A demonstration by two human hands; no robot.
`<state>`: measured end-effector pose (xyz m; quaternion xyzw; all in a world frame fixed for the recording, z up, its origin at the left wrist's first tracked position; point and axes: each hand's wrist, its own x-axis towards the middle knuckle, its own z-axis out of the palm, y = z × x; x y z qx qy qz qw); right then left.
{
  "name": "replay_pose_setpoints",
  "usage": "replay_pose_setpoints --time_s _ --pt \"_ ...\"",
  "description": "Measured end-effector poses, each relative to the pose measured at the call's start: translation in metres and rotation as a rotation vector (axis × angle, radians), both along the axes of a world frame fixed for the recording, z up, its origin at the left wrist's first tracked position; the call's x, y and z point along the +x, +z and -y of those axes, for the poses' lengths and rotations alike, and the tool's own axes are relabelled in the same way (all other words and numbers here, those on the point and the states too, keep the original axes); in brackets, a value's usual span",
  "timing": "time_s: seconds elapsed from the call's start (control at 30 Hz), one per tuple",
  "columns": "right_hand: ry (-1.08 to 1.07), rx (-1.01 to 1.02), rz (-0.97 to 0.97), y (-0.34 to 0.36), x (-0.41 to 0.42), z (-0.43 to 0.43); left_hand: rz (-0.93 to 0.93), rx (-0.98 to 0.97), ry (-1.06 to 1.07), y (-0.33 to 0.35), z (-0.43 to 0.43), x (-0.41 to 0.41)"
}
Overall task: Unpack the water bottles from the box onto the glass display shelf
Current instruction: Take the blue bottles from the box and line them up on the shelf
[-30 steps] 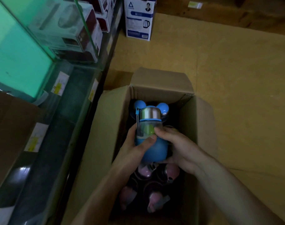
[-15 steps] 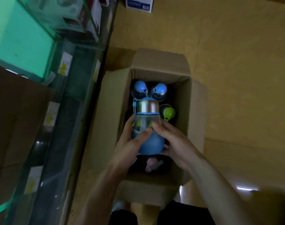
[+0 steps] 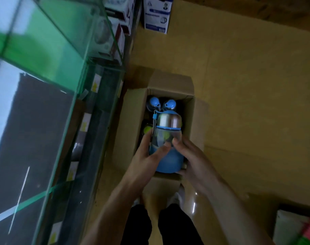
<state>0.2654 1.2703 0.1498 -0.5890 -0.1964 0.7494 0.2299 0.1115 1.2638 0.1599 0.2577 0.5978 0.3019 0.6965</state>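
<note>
- Held item: one blue water bottle [image 3: 168, 156], with a steel-banded lid, a clear upper body and a blue lower sleeve. It is over the near end of the open cardboard box [image 3: 170, 84], clear of the other bottles, with its lid pointing toward the far end.
- Left hand [image 3: 143, 160]: it grips the bottle's left side. The fingers are curled behind the bottle and the thumb is laid across the clear section.
- Right hand [image 3: 193, 161]: it grips the right side and base. The thumb is pressed on the front just beside the left thumb, and the fingers are wrapped under the blue sleeve.
- Box contents visible: two blue caps [image 3: 153, 101] side by side at the far end, and one green cap [image 3: 147, 129] to the left of the held bottle. A green patch shows through the clear body; whether it is a second green cap cannot be told.
- Glass display shelf [image 3: 62, 55]: it stands to the left, just beside the box. Yellow-marked labels [image 3: 84, 122] run along its front edge, and boxed goods [image 3: 115, 32] sit inside at the far end.
- Far side: one white-and-blue carton [image 3: 157, 15] stands on the tan floor [image 3: 248, 85].
</note>
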Motion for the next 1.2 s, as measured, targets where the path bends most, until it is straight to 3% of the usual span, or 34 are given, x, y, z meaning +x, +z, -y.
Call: replay_pose_setpoints --time_s 0.6,1.2 --pt "0.039 0.240 0.049 0.312 0.002 -0.006 -0.037 0.275 -0.058 0.300 0.001 -0.005" --pt "0.027 0.719 0.088 0.526 0.001 0.015 -0.059 0.746 -0.086 0.513 0.015 -0.011"
